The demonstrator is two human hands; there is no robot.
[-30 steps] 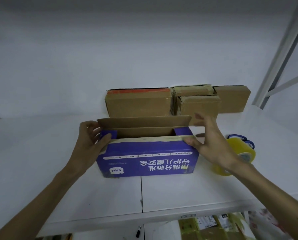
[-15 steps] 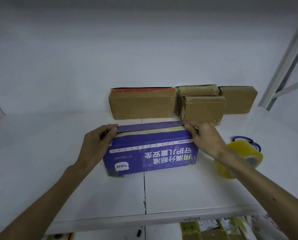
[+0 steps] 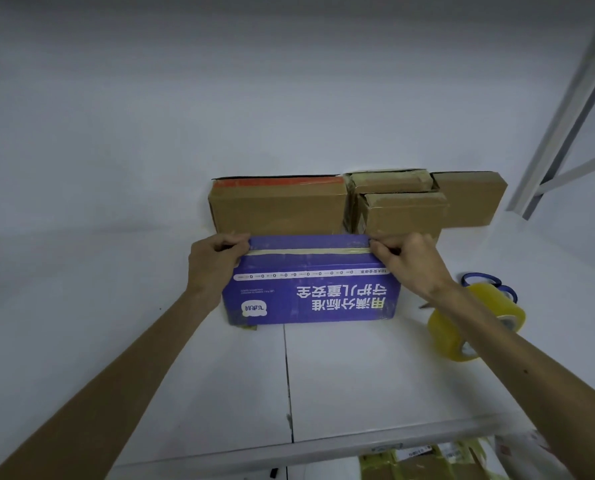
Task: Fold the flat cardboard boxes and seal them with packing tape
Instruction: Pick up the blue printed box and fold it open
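Gripped box (image 3: pixel 309 292) at its top left end with left hand (image 3: pixel 216 261), at its top right end with right hand (image 3: pixel 410 261), both with curled fingers. Stood on table (image 3: pixel 358 375), just before brown boxes (image 3: pixel 278 209), tape (image 3: pixel 476 327) near its right.

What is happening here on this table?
A person is folding a purple box on a white table. The left hand and the right hand grip its two ends and hold the top flaps down. A yellow tape roll lies beside the right arm, untouched. Brown boxes stand behind.
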